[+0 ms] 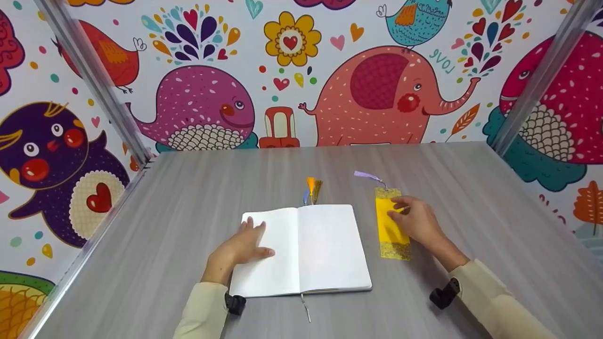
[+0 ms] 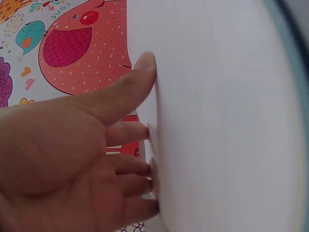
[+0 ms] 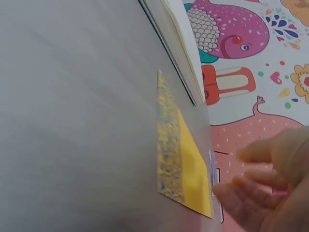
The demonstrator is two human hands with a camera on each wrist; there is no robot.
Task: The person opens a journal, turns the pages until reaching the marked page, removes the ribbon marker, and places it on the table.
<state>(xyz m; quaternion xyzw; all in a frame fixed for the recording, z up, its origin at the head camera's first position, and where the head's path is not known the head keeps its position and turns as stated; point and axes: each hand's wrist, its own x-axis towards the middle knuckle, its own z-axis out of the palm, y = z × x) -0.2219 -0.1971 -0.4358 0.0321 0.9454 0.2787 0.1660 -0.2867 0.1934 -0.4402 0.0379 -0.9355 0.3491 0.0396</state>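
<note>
An open notebook (image 1: 330, 249) with blank white pages lies on the table. My left hand (image 1: 240, 247) rests on its left page, fingers spread and thumb out; in the left wrist view the fingertips touch the white page (image 2: 217, 111). To the right of the notebook lies a yellow bookmark (image 1: 387, 226) with glittery gold bands at both ends and a lilac tassel (image 1: 367, 175). Over its right edge hovers my right hand (image 1: 419, 223), thumb and fingers loosely bent and apart. The right wrist view shows those fingers (image 3: 251, 193) by the bookmark's far part, with nothing between them.
Orange, blue and brown tassels (image 1: 312, 189) stick out past the notebook's top edge. A thin ribbon (image 1: 306, 308) hangs from its bottom edge onto the grey table (image 1: 188, 197). Panels printed with cartoon animals (image 1: 377, 99) enclose the back and sides.
</note>
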